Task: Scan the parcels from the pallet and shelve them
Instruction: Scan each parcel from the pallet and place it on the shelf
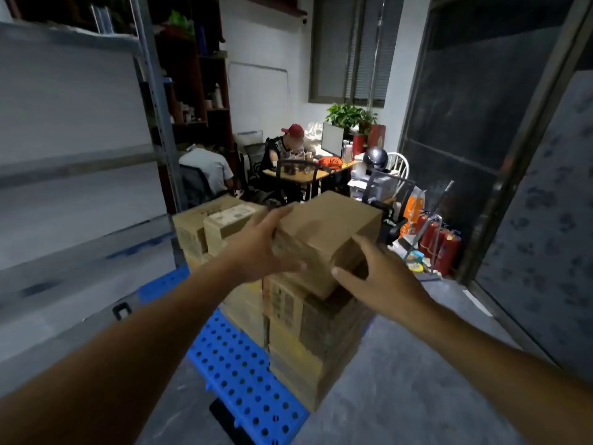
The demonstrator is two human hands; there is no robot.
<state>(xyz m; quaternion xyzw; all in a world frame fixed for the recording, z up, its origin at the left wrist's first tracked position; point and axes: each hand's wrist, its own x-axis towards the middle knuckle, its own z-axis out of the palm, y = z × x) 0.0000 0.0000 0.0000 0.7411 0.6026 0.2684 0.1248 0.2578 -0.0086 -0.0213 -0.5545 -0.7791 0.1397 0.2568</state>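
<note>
On the left side of the aisle, entries run from largest to smallest.

1. Shelving rack: grey metal, blurred. No parcel shows on the boards you can see, so shelving looks barely begun, if at all.

2. Pallet: blue, perforated, on the floor ahead of you. Its near-left part is bare, which suggests some of the load is already gone, though that is only a guess.

3. Stack of parcels: brown cartons several layers high along the pallet's right edge and far end. Most of the job is still here.

4. Top parcel: a plain carton, tilted and askew over the stack's near-right corner. You cannot tell whether its lowest corner is touching the carton below.

5. Labelled parcel: it sits at the far-left of the stack, label up, untouched.

6. Left hand: it clasps the top parcel's left end, fingers over the upper edge and thumb low.

7. Right hand: it grips the parcel's near-right corner, thumb on the front and fingers round the side.

No scanner shows in either hand. The step in hand appears to be lifting this carton; scanning and shelving it are not yet done.
</note>
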